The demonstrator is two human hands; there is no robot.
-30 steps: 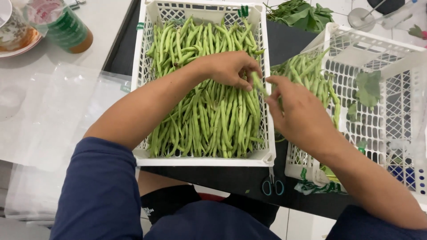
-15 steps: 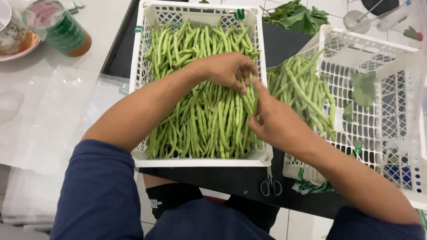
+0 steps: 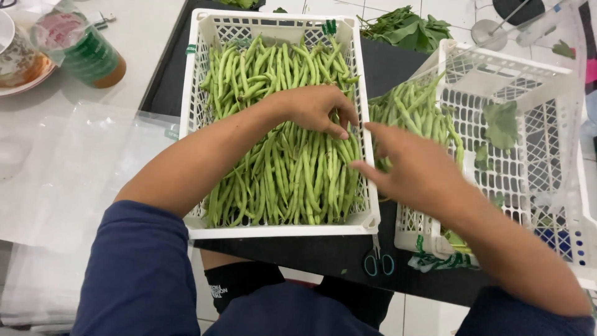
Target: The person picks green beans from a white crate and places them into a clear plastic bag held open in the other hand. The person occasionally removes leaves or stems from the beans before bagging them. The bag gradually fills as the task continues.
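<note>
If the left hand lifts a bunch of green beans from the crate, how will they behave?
The green beans look thin and long, so probably light and slightly bendy. Lying loose, some may slip from the left hand.

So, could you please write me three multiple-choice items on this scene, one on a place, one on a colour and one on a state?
1. Where do the small scissors lie?
A. on the dark table in front of the crates
B. inside the left crate
C. on the plate

2. What colour is the crate full of green beans?
A. blue
B. white
C. black

3. How is the left hand placed?
A. lifted clear above the crate
B. gripping the scissors
C. resting palm down on the beans

Key: 1 A, the scissors lie on the dark surface near the crates' front edges. 2 B, its lattice walls are white. 3 C, the palm lies on the beans, while the right hand reaches over from the second crate.
</note>
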